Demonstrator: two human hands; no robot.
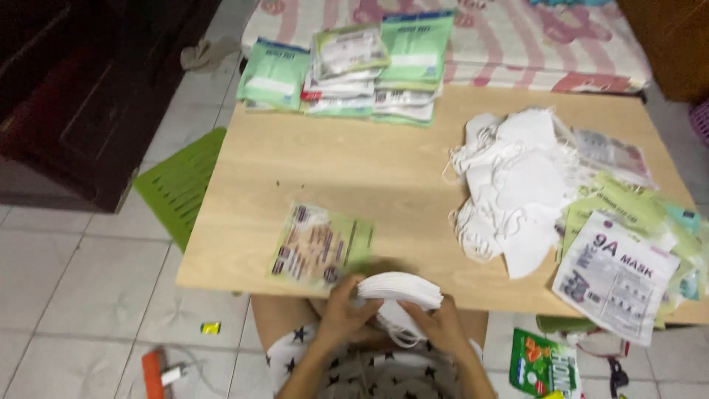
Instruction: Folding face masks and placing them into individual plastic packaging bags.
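Note:
My left hand [341, 310] and my right hand [436, 325] both grip a stack of white face masks [399, 288] at the near edge of the wooden table [369, 162]. The stack is held flat, its ear loops hanging below between my hands. Just left of the stack, a flat green printed pouch [319, 244] lies on the table. A loose heap of white masks [513, 192] covers the right half of the table.
Filled green and white pouches [354, 66] are piled at the table's far edge. Empty pouches [628, 251] are stacked at the right edge. A green plastic stool [181, 185] stands to the left. A green packet [543, 366] and small items lie on the tiled floor.

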